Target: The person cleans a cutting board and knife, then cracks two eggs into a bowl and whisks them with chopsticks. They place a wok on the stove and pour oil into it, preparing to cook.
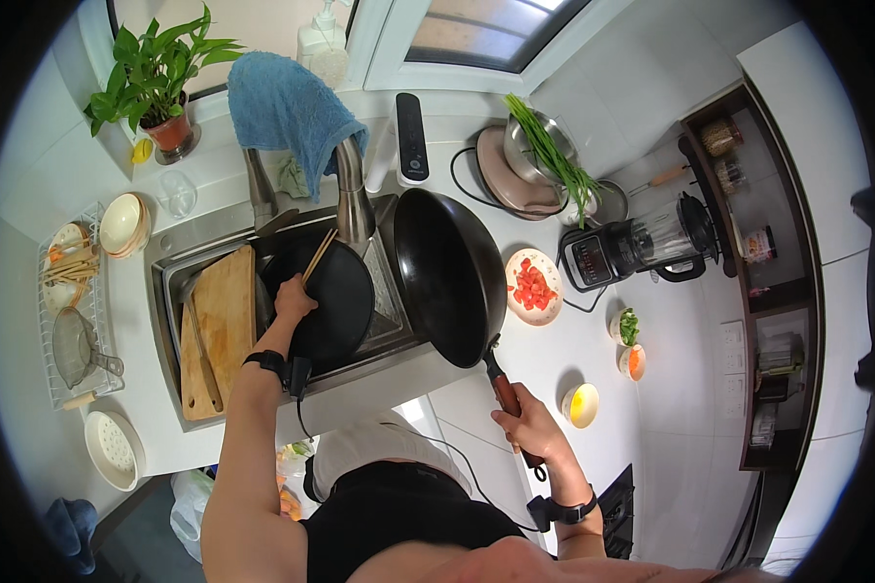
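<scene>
My right hand [536, 426] grips the wooden handle of a black wok [448, 273], which is tilted at the sink's right edge. My left hand [293, 299] is closed around a pair of wooden chopsticks [319, 255], over a round black pan or lid [339, 313] in the sink [166, 364]. Whether its fingers also touch the black piece cannot be told. Left of it, a wooden cutting board [226, 321] leans in the sink, with a wooden-handled utensil [205, 357] lying on it. A blue cloth [284, 109] hangs over the metal faucet [351, 197].
On the right counter stand a plate of chopped tomato [534, 286], small bowls [580, 405], a blender [634, 244] and a steel bowl [539, 149] with green stalks. A dish rack [62, 364] and stacked bowls [124, 224] sit left. A potted plant [168, 135] stands behind.
</scene>
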A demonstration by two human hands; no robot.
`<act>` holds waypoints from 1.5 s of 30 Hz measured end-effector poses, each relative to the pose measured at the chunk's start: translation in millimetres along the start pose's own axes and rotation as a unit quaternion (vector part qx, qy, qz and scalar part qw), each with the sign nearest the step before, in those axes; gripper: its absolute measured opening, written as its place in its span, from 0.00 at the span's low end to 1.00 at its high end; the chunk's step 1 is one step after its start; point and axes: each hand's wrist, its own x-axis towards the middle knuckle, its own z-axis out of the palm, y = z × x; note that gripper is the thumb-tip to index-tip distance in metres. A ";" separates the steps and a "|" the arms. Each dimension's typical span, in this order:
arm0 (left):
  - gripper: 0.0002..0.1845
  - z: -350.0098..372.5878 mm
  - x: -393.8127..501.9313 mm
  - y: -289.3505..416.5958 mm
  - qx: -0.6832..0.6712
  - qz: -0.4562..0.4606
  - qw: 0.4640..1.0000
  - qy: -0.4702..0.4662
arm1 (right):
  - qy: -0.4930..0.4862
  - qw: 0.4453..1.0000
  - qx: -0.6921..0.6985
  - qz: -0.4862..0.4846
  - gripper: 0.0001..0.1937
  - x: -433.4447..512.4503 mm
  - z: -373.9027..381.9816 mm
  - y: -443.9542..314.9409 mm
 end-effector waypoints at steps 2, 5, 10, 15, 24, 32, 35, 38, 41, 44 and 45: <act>0.28 0.3 -0.1 -0.5 0.002 0.003 1.000 0.008 | 0.006 1.000 -0.005 -0.001 0.17 0.5 -0.1 0.6; 0.28 1.1 -0.5 -1.5 -0.001 0.017 1.000 0.015 | 0.009 1.000 -0.011 0.006 0.17 1.6 0.4 0.6; 0.29 3.0 -0.8 -3.1 -0.001 0.013 1.000 0.013 | 0.014 1.000 -0.015 0.010 0.15 3.2 2.7 -1.1; 0.32 3.9 0.2 -5.4 -0.007 0.012 1.000 0.006 | 0.023 0.998 -0.062 0.005 0.17 2.6 4.1 -2.4; 0.33 -1.2 -4.9 4.0 0.019 -0.013 1.000 -0.012 | 0.020 0.995 -0.095 0.015 0.18 2.8 8.7 -1.1; 0.30 -8.3 -10.4 6.2 0.030 -0.008 1.000 -0.001 | 0.037 0.993 -0.110 -0.021 0.19 5.0 10.4 2.7; 0.29 -9.1 -12.1 7.6 0.027 -0.011 1.000 0.001 | 0.032 0.993 -0.117 -0.003 0.19 5.0 9.6 2.8; 0.29 -9.0 -12.9 8.7 0.029 -0.012 0.999 0.008 | 0.032 0.992 -0.125 -0.003 0.19 5.1 10.0 3.1; 0.30 -7.9 -11.9 8.7 0.032 -0.010 0.999 0.002 | 0.038 0.991 -0.125 -0.017 0.19 5.4 11.5 3.5; 0.29 -6.1 -10.3 7.9 0.029 -0.007 1.000 0.004 | 0.035 0.992 -0.119 -0.008 0.19 5.7 12.2 3.2; 0.29 -5.6 -9.8 7.5 0.028 -0.008 1.000 0.003 | 0.033 0.993 -0.117 -0.002 0.19 5.6 12.2 2.9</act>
